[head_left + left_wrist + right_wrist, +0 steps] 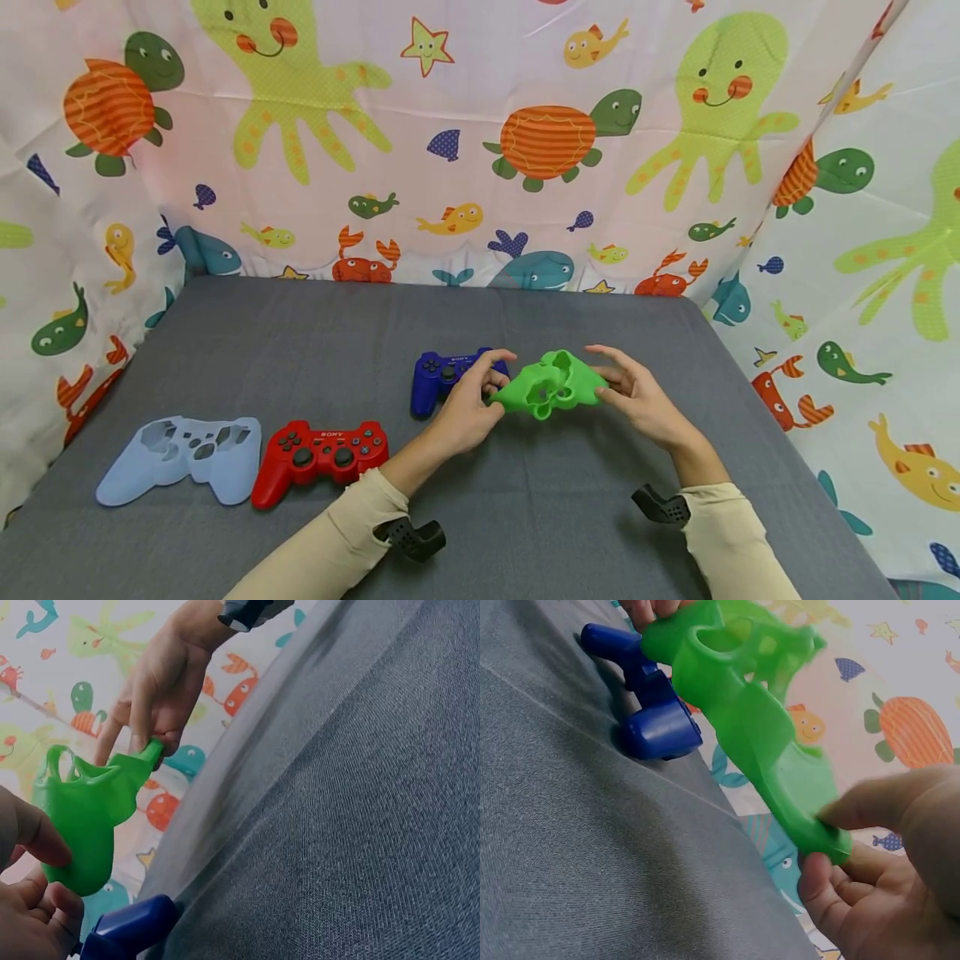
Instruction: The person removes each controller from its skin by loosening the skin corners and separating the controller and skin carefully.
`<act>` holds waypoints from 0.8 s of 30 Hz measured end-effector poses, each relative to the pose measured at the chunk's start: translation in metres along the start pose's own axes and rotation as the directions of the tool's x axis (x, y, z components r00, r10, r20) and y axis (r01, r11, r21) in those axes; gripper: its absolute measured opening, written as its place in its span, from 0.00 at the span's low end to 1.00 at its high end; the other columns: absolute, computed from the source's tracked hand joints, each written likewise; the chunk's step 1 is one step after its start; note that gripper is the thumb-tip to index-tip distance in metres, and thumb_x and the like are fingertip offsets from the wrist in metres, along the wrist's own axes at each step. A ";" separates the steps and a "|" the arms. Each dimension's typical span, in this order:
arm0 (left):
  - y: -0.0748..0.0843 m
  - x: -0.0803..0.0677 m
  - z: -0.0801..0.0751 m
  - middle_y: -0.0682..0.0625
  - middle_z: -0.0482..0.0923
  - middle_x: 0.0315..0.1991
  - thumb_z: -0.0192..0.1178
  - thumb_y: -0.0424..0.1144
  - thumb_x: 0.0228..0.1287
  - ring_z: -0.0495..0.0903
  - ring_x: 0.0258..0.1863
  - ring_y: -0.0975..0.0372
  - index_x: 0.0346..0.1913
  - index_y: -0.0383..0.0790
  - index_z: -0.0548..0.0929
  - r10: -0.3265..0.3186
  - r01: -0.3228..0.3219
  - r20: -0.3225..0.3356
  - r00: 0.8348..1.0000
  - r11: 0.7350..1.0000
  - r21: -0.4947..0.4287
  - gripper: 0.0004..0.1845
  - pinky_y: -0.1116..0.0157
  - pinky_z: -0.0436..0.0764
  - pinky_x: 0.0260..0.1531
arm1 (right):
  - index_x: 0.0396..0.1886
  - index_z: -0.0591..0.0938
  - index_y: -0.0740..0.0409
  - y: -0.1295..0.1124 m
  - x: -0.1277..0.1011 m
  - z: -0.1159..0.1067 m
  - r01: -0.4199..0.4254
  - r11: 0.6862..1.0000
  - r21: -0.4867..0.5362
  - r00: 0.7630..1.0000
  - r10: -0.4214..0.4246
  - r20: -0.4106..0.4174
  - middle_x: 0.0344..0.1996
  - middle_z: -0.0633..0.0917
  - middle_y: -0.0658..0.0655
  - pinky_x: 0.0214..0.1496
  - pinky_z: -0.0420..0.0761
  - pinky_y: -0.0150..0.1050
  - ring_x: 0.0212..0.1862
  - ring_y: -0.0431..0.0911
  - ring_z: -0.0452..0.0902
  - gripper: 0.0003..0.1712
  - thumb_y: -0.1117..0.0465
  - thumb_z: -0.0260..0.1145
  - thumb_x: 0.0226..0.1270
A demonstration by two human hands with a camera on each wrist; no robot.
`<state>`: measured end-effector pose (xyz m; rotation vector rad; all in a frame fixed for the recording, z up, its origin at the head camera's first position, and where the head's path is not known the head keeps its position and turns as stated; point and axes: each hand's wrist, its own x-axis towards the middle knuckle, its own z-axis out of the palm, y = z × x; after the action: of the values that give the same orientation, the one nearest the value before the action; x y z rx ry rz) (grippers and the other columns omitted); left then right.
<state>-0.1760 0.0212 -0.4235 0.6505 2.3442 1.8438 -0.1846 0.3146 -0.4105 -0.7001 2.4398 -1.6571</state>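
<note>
A bright green silicone controller cover (551, 385) is held up off the table between both hands. My left hand (468, 402) pinches its left grip end between thumb and fingers, which the left wrist view also shows on the green cover (82, 832). At the opposite end, my right hand (641, 398) pinches the other grip; in the right wrist view, thumb and fingers close on the cover's tip (821, 836). Behind the left hand lies a blue game controller (431, 382), partly hidden by that hand.
A red game controller (318, 454) lies on the grey table (525, 533) at the left. Beside it is a pale blue silicone cover (180, 458). A patterned curtain (465, 150) hangs behind the table and along its sides.
</note>
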 end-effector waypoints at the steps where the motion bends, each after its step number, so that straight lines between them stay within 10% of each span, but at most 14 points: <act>1: 0.000 0.000 0.000 0.45 0.81 0.42 0.51 0.17 0.57 0.75 0.35 0.61 0.69 0.48 0.68 -0.003 0.003 0.008 1.000 1.000 0.008 0.37 0.69 0.71 0.30 | 0.74 0.62 0.63 0.000 0.000 0.001 -0.015 1.000 -0.012 1.000 0.015 0.001 0.56 0.81 0.74 0.47 0.83 0.31 0.48 0.35 0.85 0.31 0.73 0.56 0.75; 8: -0.004 -0.001 -0.001 0.48 0.77 0.40 0.61 0.27 0.63 0.74 0.33 0.62 0.74 0.50 0.58 -0.009 0.004 0.114 0.993 0.999 0.045 0.39 0.67 0.74 0.36 | 0.74 0.62 0.63 -0.003 0.001 0.004 -0.013 1.000 -0.027 1.000 0.013 -0.006 0.39 0.86 0.52 0.37 0.83 0.33 0.35 0.37 0.84 0.31 0.69 0.59 0.75; 24: -0.002 -0.002 -0.010 0.42 0.77 0.50 0.48 0.35 0.79 0.70 0.11 0.63 0.77 0.78 0.53 0.010 -0.020 0.168 0.986 0.998 0.058 0.37 0.61 0.78 0.18 | 0.78 0.57 0.64 -0.009 -0.001 -0.001 0.056 0.993 0.103 0.998 -0.059 0.034 0.62 0.75 0.49 0.42 0.85 0.32 0.50 0.37 0.82 0.35 0.75 0.55 0.74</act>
<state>-0.1780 0.0113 -0.4232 0.7992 2.2988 1.6583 -0.1816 0.3128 -0.4024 -0.7861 2.3124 -1.7589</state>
